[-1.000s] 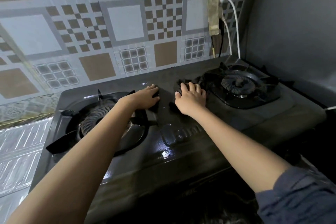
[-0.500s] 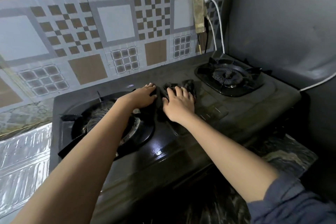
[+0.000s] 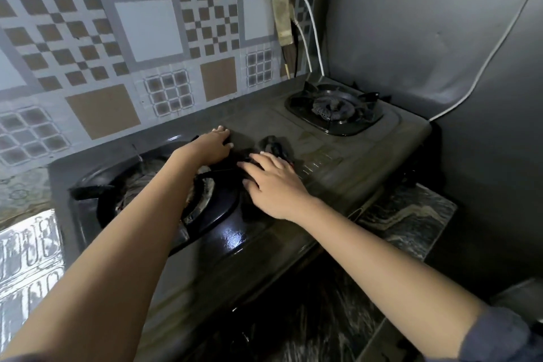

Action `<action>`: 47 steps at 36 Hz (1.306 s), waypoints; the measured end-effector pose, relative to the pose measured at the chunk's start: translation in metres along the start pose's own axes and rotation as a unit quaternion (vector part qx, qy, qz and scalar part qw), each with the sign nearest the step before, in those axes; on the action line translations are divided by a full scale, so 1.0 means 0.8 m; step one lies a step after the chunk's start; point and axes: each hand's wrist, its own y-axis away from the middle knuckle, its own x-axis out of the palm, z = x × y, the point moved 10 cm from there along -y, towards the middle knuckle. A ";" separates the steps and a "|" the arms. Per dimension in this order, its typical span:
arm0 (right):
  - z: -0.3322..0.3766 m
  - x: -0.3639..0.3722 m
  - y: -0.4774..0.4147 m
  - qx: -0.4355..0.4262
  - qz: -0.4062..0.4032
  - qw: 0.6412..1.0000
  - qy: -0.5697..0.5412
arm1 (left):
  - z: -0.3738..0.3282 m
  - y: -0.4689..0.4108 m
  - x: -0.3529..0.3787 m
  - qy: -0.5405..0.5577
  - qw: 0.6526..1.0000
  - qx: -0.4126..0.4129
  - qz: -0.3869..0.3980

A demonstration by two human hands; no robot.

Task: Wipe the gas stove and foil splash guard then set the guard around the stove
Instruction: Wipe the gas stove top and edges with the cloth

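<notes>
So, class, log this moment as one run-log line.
step: wiping stove | left hand: flat on gas stove | right hand: pressing dark cloth | foil splash guard: aside, left of stove

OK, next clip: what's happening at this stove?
A person is wiping the top of a two-burner gas stove. Both hands press a dark cloth flat on the middle of the stove top, between the burners: the left hand by the left burner, the right hand beside it. The foil splash guard lies off to the left, not yet around the stove.

stove: 1 | burners: 2 | hands: 2 | cloth: 1
</notes>
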 end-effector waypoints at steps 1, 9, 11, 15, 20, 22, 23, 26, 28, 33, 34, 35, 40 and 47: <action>0.000 -0.002 0.006 -0.016 0.005 1.000 -0.002 | -0.001 0.000 0.000 0.002 1.000 0.000 -0.002; -0.043 -0.030 0.043 -0.111 0.059 0.992 0.012 | -0.005 0.001 -0.003 0.009 1.000 -0.014 -0.018; -0.067 -0.036 0.040 -0.099 0.061 0.993 0.025 | -0.009 0.000 -0.002 0.008 1.000 -0.022 -0.017; -0.103 -0.045 0.019 -0.075 0.064 0.994 0.041 | -0.022 -0.002 0.004 -0.003 0.999 -0.042 -0.002; -0.107 -0.037 -0.035 -0.099 0.047 0.993 0.039 | -0.040 -0.007 0.012 -0.010 0.998 -0.065 0.014; -0.107 -0.032 -0.060 -0.107 0.051 0.992 0.034 | -0.043 -0.009 0.015 -0.012 0.997 -0.076 0.015; -0.108 -0.029 -0.072 -0.110 0.055 0.992 0.032 | -0.043 -0.009 0.016 -0.012 0.996 -0.082 0.013; -0.109 -0.023 -0.104 -0.108 0.075 0.991 0.024 | -0.044 -0.007 0.019 -0.015 0.995 -0.096 0.000; -0.111 -0.020 -0.120 -0.101 0.097 0.990 0.019 | -0.046 -0.005 0.021 -0.019 0.994 -0.103 -0.009; -0.123 -0.023 -0.149 -0.064 0.095 0.993 -0.010 | -0.058 0.008 0.024 -0.020 0.992 -0.120 -0.019; -0.127 -0.023 -0.152 -0.051 0.091 0.994 -0.018 | -0.060 0.010 0.024 -0.021 0.992 -0.122 -0.020; -0.130 -0.022 -0.153 -0.038 0.089 0.995 -0.024 | -0.062 0.014 0.024 -0.021 0.992 -0.124 -0.021; -0.138 -0.023 -0.140 -0.002 0.088 0.996 -0.019 | -0.070 0.028 0.027 -0.026 0.990 -0.137 -0.025; -0.153 -0.030 -0.101 0.005 0.081 0.996 -0.029 | -0.084 0.039 0.033 -0.024 0.991 -0.130 -0.022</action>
